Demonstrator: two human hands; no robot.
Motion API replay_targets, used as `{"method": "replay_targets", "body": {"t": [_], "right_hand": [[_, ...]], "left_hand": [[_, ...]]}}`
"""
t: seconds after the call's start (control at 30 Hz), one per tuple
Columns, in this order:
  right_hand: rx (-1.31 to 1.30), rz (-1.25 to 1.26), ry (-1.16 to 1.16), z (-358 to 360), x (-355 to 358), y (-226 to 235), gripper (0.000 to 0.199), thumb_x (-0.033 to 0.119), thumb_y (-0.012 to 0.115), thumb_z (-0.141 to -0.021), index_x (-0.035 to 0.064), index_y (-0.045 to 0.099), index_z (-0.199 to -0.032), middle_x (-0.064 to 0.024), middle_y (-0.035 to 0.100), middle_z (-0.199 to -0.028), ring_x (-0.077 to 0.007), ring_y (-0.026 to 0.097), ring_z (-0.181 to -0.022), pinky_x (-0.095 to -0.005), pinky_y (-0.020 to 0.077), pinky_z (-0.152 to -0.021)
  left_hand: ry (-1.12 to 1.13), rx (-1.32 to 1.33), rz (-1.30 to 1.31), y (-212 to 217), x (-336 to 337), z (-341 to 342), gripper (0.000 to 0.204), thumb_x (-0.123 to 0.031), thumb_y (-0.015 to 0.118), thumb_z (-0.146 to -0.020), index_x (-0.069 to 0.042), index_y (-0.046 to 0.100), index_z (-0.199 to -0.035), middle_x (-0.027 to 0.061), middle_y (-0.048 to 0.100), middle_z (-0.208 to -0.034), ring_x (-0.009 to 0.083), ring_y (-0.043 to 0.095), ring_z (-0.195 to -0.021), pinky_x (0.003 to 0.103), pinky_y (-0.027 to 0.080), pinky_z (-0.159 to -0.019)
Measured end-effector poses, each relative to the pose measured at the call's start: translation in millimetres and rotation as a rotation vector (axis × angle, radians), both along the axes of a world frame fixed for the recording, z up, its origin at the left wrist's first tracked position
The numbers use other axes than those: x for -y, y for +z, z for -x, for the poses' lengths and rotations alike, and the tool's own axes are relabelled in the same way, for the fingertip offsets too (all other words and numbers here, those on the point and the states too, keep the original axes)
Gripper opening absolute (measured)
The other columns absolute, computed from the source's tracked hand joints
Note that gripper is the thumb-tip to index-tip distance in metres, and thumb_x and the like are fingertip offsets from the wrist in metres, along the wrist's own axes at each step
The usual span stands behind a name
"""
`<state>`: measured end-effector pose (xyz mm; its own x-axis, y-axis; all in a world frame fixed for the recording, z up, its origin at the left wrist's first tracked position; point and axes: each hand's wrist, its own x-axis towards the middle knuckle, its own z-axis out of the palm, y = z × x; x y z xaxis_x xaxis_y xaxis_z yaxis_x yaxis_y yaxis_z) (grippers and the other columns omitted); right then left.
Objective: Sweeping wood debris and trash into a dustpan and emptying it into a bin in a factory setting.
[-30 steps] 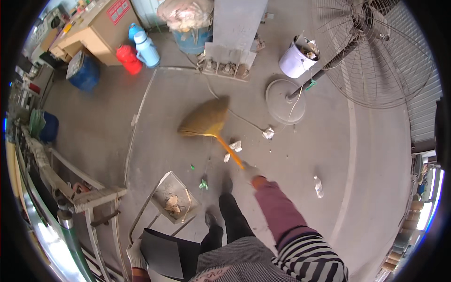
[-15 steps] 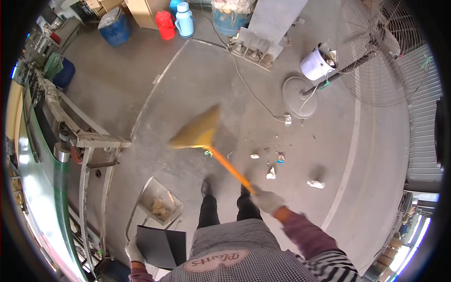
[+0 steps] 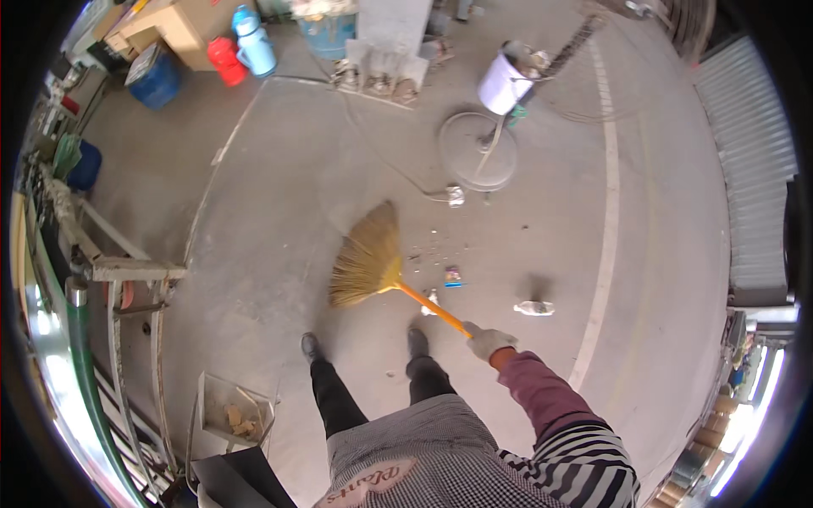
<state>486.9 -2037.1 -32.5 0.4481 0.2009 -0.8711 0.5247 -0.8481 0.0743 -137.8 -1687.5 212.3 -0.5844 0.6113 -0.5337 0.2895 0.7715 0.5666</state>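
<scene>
Right hand (image 3: 490, 341) gripping broom (image 3: 385, 273), centre of frame.
Gloved fingers clamped around the orange handle (image 3: 434, 311), right of centre; straw head (image 3: 366, 258) fanned out at mid-frame. Small packet (image 3: 453, 276) just above handle. Dustpan (image 3: 218, 395) holding debris (image 3: 242, 421), lower left. Left hand outside frame; its fingers' state cannot be determined.

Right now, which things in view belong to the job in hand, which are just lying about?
Job: broom in the right hand; dustpan with scraps; wrapper and crumpled white piece on the floor.

Apparently just standing about: red flask; light blue flask; pale bucket; round fan base.
</scene>
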Motion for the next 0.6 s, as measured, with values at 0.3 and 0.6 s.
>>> {"method": "replay_targets", "body": {"t": [0.3, 0.6], "right_hand": [[-0.129, -0.069, -0.479, -61.7, 100.3, 190.3, 0.053, 0.038, 0.043, -0.092, 0.0273, 0.039, -0.144, -0.0204, 0.068, -0.104, -0.0377, 0.066, -0.098, -0.0555, 0.0466, -0.087], [-0.172, -0.263, -0.907, -91.1, 114.4, 84.0, 0.058, 0.034, 0.050, -0.094, 0.0344, 0.036, -0.150, -0.0027, 0.050, -0.066, -0.0148, 0.047, -0.045, -0.0336, 0.0397, -0.039]], "left_hand": [[-0.023, 0.034, 0.104, 15.4, 70.6, -70.8, 0.063, -0.034, 0.061, -0.093, 0.011, 0.048, -0.136, 0.0212, 0.051, -0.139, 0.0334, 0.051, -0.124, 0.043, 0.038, -0.108], [-0.261, 0.158, 0.203, -19.5, 106.4, -127.1, 0.064, -0.035, 0.060, -0.093, 0.009, 0.047, -0.137, 0.0207, 0.051, -0.139, 0.0333, 0.050, -0.125, 0.043, 0.037, -0.109]]}}
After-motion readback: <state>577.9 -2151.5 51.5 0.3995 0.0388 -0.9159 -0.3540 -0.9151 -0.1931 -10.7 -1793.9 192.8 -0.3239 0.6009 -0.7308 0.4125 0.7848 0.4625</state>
